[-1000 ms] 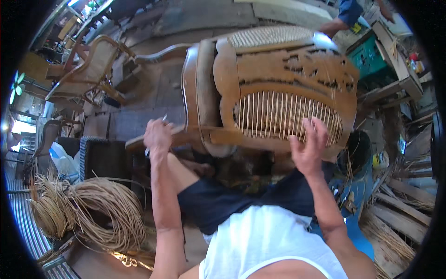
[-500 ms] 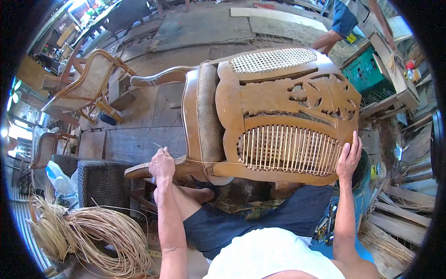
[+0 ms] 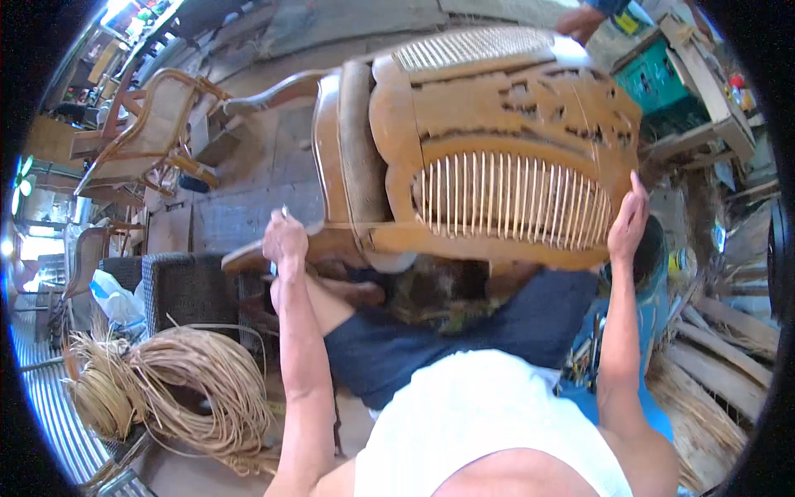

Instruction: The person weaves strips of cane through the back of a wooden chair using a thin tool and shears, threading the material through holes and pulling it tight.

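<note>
A carved brown wooden chair lies tipped over in front of me, its openwork back to the right. Pale cane strands run side by side across the nearer oval opening; more cane spans the farther panel. My left hand is closed beside the chair's nearer curved wooden arm, pinching a thin cane strand whose course is blurred. My right hand rests with outstretched fingers against the right edge of the chair back, next to the strands' end.
A coil of cane lies at lower left, near a dark woven seat. A rattan chair stands farther left. Behind the chair back are a green crate and a wooden frame. Another person's limb shows at the far edge.
The chair and both hands appear higher in the picture as the view shifts. The other person is now mostly out of view. My left hand stays closed, my right against the chair back.
</note>
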`<state>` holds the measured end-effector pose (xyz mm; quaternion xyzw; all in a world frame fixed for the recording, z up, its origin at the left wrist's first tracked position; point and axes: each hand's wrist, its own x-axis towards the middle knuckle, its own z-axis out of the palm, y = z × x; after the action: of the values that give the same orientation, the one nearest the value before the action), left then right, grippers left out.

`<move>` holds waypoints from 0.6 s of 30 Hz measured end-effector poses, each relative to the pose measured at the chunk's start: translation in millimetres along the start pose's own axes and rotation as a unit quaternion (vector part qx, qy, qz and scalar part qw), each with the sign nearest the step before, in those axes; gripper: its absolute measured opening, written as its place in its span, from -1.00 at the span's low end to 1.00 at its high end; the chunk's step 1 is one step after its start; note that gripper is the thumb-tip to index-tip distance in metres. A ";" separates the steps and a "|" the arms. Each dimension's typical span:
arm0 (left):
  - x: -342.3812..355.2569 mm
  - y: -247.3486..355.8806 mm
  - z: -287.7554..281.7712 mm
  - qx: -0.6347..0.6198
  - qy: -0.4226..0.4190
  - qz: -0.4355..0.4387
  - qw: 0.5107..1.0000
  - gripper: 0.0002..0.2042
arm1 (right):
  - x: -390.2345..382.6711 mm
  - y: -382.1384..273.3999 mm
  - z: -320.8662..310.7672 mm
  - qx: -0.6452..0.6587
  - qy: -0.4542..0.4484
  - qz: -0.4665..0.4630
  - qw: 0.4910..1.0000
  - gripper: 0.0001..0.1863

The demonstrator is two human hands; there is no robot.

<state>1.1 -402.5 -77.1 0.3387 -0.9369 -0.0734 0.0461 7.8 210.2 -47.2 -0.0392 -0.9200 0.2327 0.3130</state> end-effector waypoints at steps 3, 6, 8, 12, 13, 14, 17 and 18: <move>-3.2 -33.0 5.5 -0.116 0.103 0.081 0.985 -0.73 | -0.9 20.8 0.7 0.110 0.076 0.035 0.990 -0.44; -53.0 4.7 -47.9 -0.405 0.049 0.077 0.910 -0.75 | -32.9 56.3 -26.8 0.110 0.111 0.160 0.975 -0.41; -127.0 61.9 -110.3 -0.559 -0.085 0.106 0.818 -0.77 | -71.2 98.0 -41.3 0.080 0.087 0.229 0.966 -0.35; -223.7 118.5 -197.3 -0.649 -0.358 0.335 0.582 -0.87 | -164.3 156.1 -36.8 -0.110 -0.047 0.288 0.950 -0.35; -247.3 137.4 -192.5 -0.738 -0.378 0.377 0.413 -0.89 | -191.6 166.9 -40.4 -0.152 -0.047 0.268 0.950 -0.36; -273.6 159.8 -196.7 -0.725 -0.424 0.429 0.331 -0.89 | -232.9 179.3 -24.3 -0.122 -0.075 0.331 0.933 -0.44; -307.4 166.8 -212.7 -0.696 -0.478 0.508 0.171 -0.85 | -257.3 120.7 -31.7 -0.050 -0.147 0.237 0.959 -0.47; -312.1 171.3 -214.0 -0.679 -0.497 0.528 0.113 -0.83 | -268.3 120.0 -61.3 -0.107 -0.140 0.261 0.949 -0.54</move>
<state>161.8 -94.9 151.2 -0.5247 -0.2578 -0.7883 -0.1920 250.3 283.1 -208.6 -0.2781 -0.9318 0.2091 0.1033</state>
